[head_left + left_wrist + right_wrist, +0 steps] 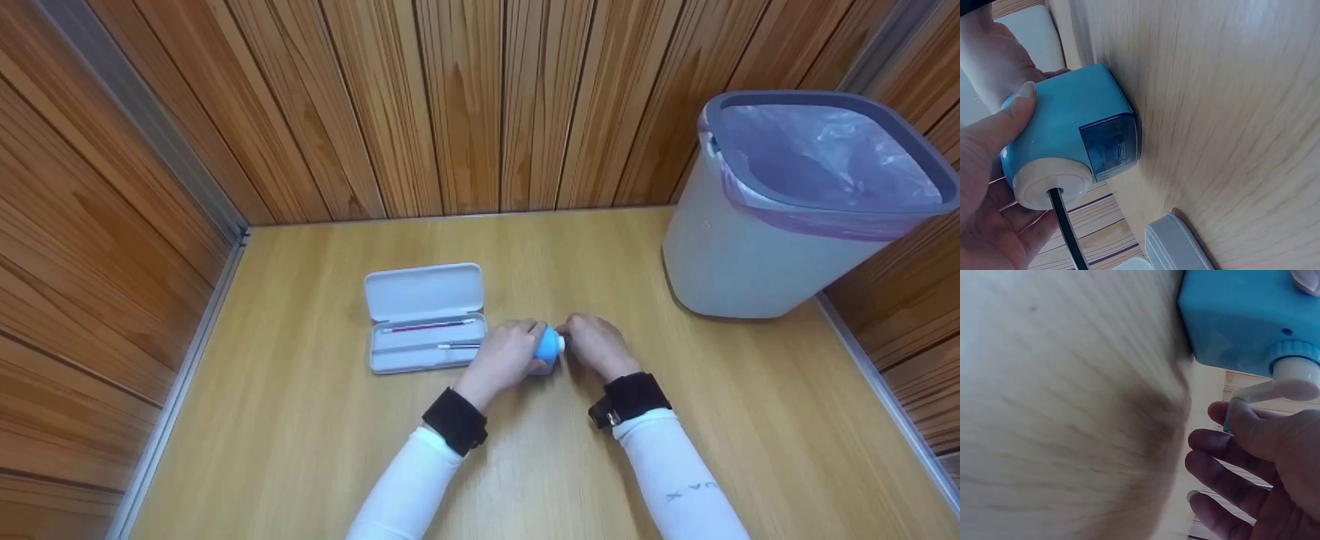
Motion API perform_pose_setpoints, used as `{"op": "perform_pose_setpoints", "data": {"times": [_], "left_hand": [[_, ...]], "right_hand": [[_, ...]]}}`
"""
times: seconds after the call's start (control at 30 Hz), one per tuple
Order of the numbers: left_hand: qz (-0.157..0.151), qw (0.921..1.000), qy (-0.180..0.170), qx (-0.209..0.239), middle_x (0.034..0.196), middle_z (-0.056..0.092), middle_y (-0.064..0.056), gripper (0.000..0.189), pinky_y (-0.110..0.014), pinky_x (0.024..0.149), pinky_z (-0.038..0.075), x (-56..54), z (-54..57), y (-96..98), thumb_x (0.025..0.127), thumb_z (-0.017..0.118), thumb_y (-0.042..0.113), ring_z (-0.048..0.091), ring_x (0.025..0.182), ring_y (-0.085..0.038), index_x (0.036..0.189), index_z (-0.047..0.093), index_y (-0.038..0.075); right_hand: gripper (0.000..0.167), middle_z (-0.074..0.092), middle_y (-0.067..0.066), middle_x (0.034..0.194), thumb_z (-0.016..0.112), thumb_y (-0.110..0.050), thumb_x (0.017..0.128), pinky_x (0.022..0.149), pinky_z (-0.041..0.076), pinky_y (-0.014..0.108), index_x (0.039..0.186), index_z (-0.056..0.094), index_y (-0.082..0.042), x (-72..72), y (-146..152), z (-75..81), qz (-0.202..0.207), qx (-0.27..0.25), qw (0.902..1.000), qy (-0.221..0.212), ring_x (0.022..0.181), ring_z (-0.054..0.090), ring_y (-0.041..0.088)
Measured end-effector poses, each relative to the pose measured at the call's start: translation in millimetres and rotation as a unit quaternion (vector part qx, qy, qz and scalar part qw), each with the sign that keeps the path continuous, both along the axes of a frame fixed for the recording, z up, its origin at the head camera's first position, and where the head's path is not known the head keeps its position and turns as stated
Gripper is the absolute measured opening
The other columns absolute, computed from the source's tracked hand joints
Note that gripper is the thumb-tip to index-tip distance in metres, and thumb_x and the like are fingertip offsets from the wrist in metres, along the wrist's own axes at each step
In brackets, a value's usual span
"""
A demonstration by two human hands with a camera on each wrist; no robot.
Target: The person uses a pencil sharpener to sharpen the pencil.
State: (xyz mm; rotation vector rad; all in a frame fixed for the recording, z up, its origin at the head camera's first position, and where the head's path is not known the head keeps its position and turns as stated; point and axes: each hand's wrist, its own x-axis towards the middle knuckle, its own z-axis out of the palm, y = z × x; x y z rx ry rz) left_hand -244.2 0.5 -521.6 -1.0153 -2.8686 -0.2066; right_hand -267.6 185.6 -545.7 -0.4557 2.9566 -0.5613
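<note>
A blue crank pencil sharpener (pixel 1072 107) stands on the table, with a dark see-through shavings drawer (pixel 1112 147). My left hand (pixel 504 352) grips its body, thumb on one side and fingers round the other. A dark pencil (pixel 1067 228) sticks out of the white round inlet, pointing toward the pencil case (pixel 386 361). On the opposite side, my right hand (pixel 598 346) pinches the end of the white crank handle (pixel 1258 392) between thumb and index finger. The other fingers of that hand are loosely bent, apart from the sharpener.
The grey pencil case lies with its lid (pixel 424 292) raised, left of the sharpener. Inside it rests a reddish pencil (pixel 427 326). A bin (pixel 742 247) with a purple-tinted bag stands at the back right. Wood-panelled walls (pixel 465 105) border the table.
</note>
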Motion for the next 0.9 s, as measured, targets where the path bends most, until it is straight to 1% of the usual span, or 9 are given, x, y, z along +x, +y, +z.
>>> {"op": "perform_pose_setpoints", "data": {"times": [0.17,0.33,0.4,0.53,0.63,0.7,0.8,0.9], "left_hand": [[-0.001,1.0000,0.006,-0.006,0.119,0.066,-0.009,0.055,-0.035,0.090,0.051,-0.4,0.3,2.3,0.087,0.074,0.038,0.063,0.104,-0.024,0.129,0.060,0.006],[0.004,1.0000,-0.003,-0.004,0.120,0.065,-0.010,0.056,-0.035,0.091,0.051,-0.2,-1.1,2.0,0.087,0.074,0.038,0.063,0.105,-0.024,0.130,0.060,0.005],[0.004,1.0000,-0.001,0.002,0.119,0.065,-0.010,0.056,-0.036,0.090,0.051,0.0,-2.0,0.9,0.086,0.074,0.038,0.064,0.104,-0.024,0.129,0.060,0.005],[0.003,0.9998,0.016,0.010,0.112,0.067,-0.008,0.053,-0.035,0.084,0.053,0.1,-2.4,-0.7,0.085,0.076,0.039,0.065,0.098,-0.023,0.124,0.063,0.006],[0.005,0.9997,0.020,0.009,0.111,0.068,-0.007,0.053,-0.035,0.084,0.053,0.0,-2.5,-0.6,0.084,0.076,0.040,0.066,0.096,-0.023,0.123,0.064,0.006],[0.006,0.9998,0.018,0.005,0.112,0.068,-0.007,0.055,-0.035,0.085,0.053,-0.2,-2.8,-0.3,0.085,0.075,0.041,0.066,0.097,-0.023,0.125,0.063,0.006],[0.005,0.9998,0.017,0.003,0.112,0.068,-0.007,0.055,-0.035,0.086,0.053,-0.2,-2.7,0.2,0.085,0.075,0.041,0.066,0.097,-0.022,0.125,0.063,0.006],[0.006,0.9999,0.016,0.000,0.111,0.068,-0.007,0.053,-0.035,0.085,0.053,0.0,-2.3,0.4,0.085,0.075,0.040,0.066,0.096,-0.022,0.124,0.064,0.006]], "right_hand": [[0.022,0.063,0.005,0.082,0.057,0.004,0.092,0.066,0.051,0.038,0.097,0.076,-0.005,2.5,1.4,-3.3,-0.008,0.006,0.9999,-0.007,0.070,0.055,0.021],[0.022,0.064,0.007,0.084,0.056,0.003,0.093,0.069,0.052,0.040,0.101,0.075,-0.004,5.0,1.3,-5.0,-0.012,0.009,0.9998,-0.014,0.072,0.056,0.022],[0.021,0.063,0.006,0.084,0.056,0.002,0.093,0.069,0.053,0.040,0.099,0.075,-0.004,5.9,1.3,-5.7,-0.011,0.008,0.9998,-0.015,0.071,0.056,0.021],[0.017,0.059,0.004,0.075,0.056,0.003,0.092,0.062,0.050,0.037,0.090,0.071,-0.002,8.9,1.2,-7.5,-0.004,0.001,1.0000,-0.008,0.065,0.052,0.020],[0.013,0.057,0.004,0.072,0.056,0.004,0.091,0.059,0.049,0.037,0.089,0.068,0.000,13.0,1.6,-9.2,0.001,-0.003,1.0000,0.003,0.062,0.051,0.019],[0.012,0.059,0.005,0.074,0.057,0.004,0.091,0.061,0.050,0.038,0.091,0.068,0.001,16.3,1.8,-10.1,0.001,-0.003,1.0000,0.008,0.064,0.052,0.019],[0.011,0.060,0.005,0.076,0.059,0.003,0.091,0.063,0.051,0.038,0.094,0.069,0.001,21.0,2.1,-10.3,-0.001,-0.010,0.9999,0.002,0.065,0.053,0.019],[0.010,0.059,0.003,0.075,0.060,0.002,0.091,0.063,0.050,0.036,0.095,0.069,-0.001,25.1,1.9,-10.4,0.000,-0.020,0.9998,-0.004,0.065,0.052,0.019]]}}
